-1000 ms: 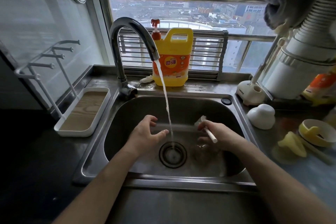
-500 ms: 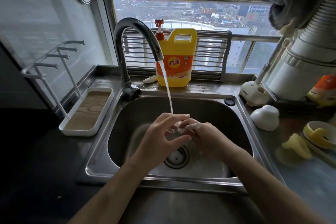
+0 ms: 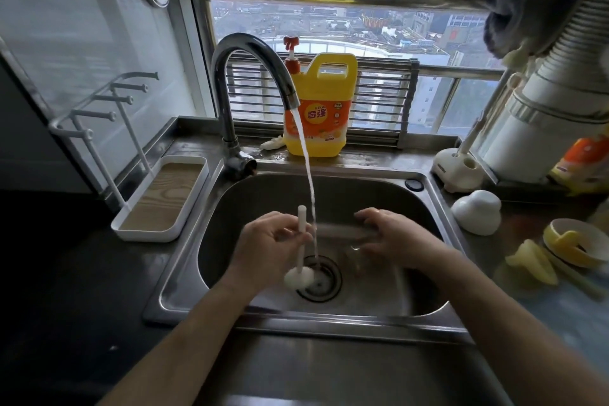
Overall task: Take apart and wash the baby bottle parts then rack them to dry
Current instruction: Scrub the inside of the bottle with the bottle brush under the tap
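Over the steel sink [image 3: 184, 273], my left hand [image 3: 273, 245] grips a small white brush [image 3: 300, 260] by its stick, held upright with the sponge head down near the drain [image 3: 318, 277]. The tap's water stream [image 3: 309, 194] falls just right of the stick. My right hand [image 3: 393, 237] is curled over a clear bottle part [image 3: 357, 249] that is hard to make out. On the right counter lie a white dome cap [image 3: 476, 212], a yellow handle ring [image 3: 570, 244] and a pale yellow piece [image 3: 534, 264].
A white drying rack [image 3: 158, 201] with pegs and a wood-lined tray stands left of the sink. The faucet [image 3: 237, 92] arches over the basin, with a yellow detergent jug [image 3: 319, 102] behind it. A white brush holder [image 3: 458, 168] sits at the back right.
The white brush went from my right hand to my left. My hands met under the stream, then drew apart, the left now holding the brush upright.
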